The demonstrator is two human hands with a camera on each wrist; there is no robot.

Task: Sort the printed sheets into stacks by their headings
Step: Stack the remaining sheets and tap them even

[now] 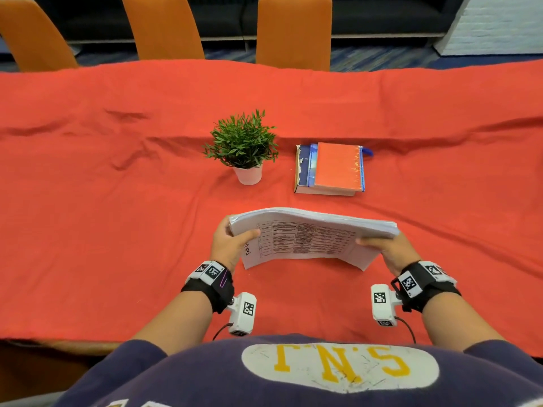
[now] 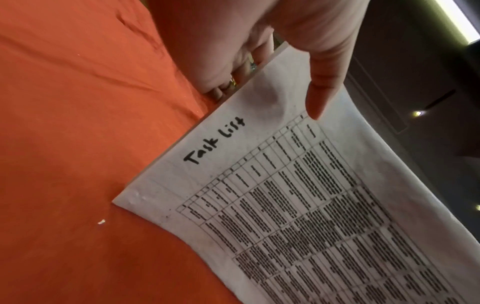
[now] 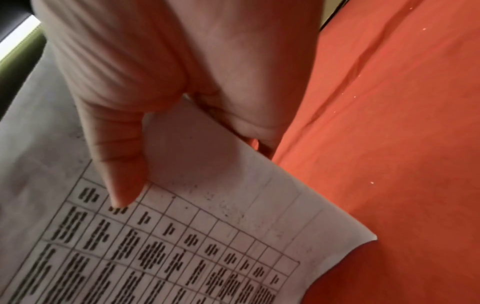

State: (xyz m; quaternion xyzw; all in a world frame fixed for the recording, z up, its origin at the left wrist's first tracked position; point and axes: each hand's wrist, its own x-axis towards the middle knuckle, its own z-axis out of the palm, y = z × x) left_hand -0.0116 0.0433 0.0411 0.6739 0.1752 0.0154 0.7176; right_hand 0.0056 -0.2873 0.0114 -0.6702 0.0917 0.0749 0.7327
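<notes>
I have the whole bundle of printed sheets (image 1: 311,236) gripped at its short ends by my left hand (image 1: 227,245) and right hand (image 1: 390,251), just nearer me than the potted plant (image 1: 244,145); top heading reads "Task list", no stacks laid on the counter (image 1: 117,201) yet.

Overhead head view; close wrist views

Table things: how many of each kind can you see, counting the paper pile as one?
Paper pile, held by left hand and right hand: 1
Potted plant: 1
Stacked books, as far as visible: 3
Red tablecloth: 1
Total: 6
</notes>
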